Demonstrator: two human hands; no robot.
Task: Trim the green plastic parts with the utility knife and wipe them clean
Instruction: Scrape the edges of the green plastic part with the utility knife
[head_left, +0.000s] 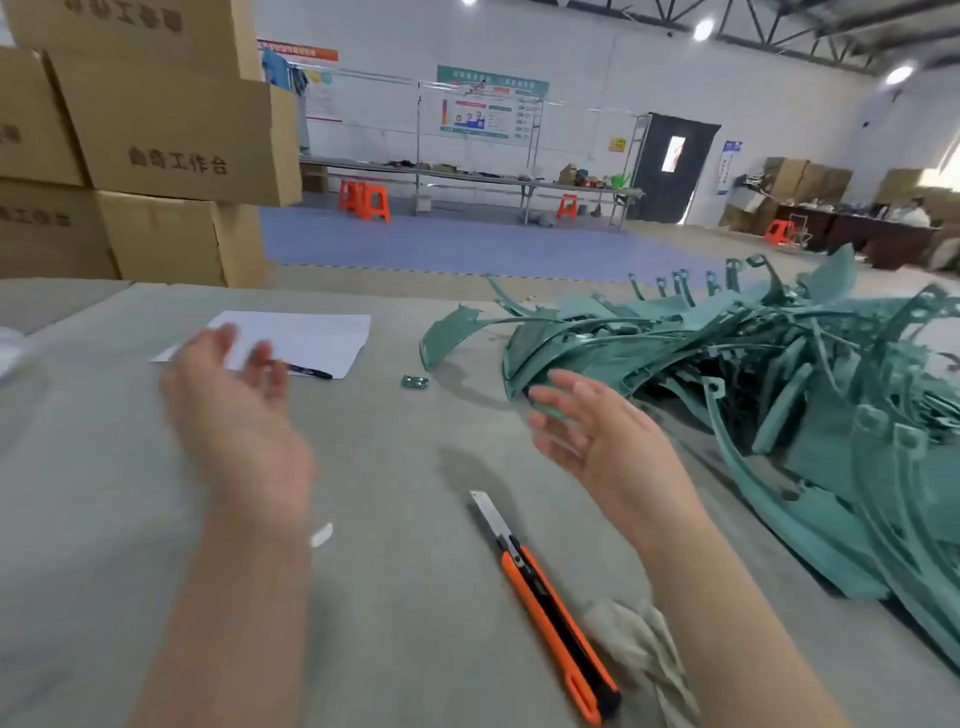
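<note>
Nearest to you, the orange-and-black utility knife (545, 608) lies flat on the grey felt-covered surface (405, 457), its silver blade pushed out and pointing away from you. Just beside its handle, under your right forearm, sits a crumpled beige wiping cloth (641, 654). A small white scrap (321, 535) lies by your left wrist.

Above the surface, both of your hands are spread and hold nothing. Your left hand (234, 415) is raised with the palm turned inward and the fingers relaxed, though blurred. Your right hand (597, 436) faces it, fingers straight and loosely apart; its fingertips overlap the near edge of the green heap, and you cannot tell whether they touch it.

Beyond your hands, a small green plastic offcut (414, 382) lies alone. To its left is a white sheet of paper (306, 338) with a black pen (309, 371) on its near edge.

The tangled pile of curved green plastic parts (753, 374) covers the right side of the surface, well apart from the knife.

Stacked brown cardboard boxes (156, 130) stand at the far left. Farther off, orange plastic stools (366, 200) stand by a long bench against the white wall.
</note>
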